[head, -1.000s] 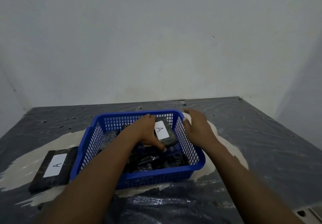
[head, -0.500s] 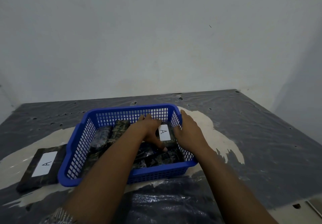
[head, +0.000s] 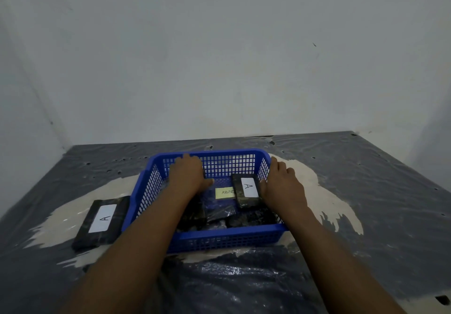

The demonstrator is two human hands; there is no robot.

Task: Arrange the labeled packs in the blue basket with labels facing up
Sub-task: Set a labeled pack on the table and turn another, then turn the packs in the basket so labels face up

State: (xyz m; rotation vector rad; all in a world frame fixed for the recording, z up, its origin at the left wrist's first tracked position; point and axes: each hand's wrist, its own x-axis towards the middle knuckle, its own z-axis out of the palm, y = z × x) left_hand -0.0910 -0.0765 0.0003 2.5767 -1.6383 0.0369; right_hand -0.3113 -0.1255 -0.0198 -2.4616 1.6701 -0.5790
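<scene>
The blue basket (head: 227,239) stands mid-table. Inside, at its right, a dark pack (head: 247,186) lies with its white "A" label up. Several more dark packs (head: 249,219) lie along the basket's near side with no labels showing. My left hand (head: 188,177) lies palm down in the far left corner, fingers spread, hiding whatever is under it. My right hand (head: 283,186) grips the right rim, thumb inside against the labelled pack. A second "A" pack (head: 101,222) lies label up on the table, left of the basket.
A yellow note (head: 225,192) reading "ABNO" is stuck on the basket floor between my hands. The table (head: 366,191) is covered with dark wrinkled plastic with a pale patch. White walls close off the back and left.
My left hand let go of the "A" pack and moved to the basket's far left corner, uncovering the yellow note. The pack now lies flat at the right. My right hand stays on the rim.
</scene>
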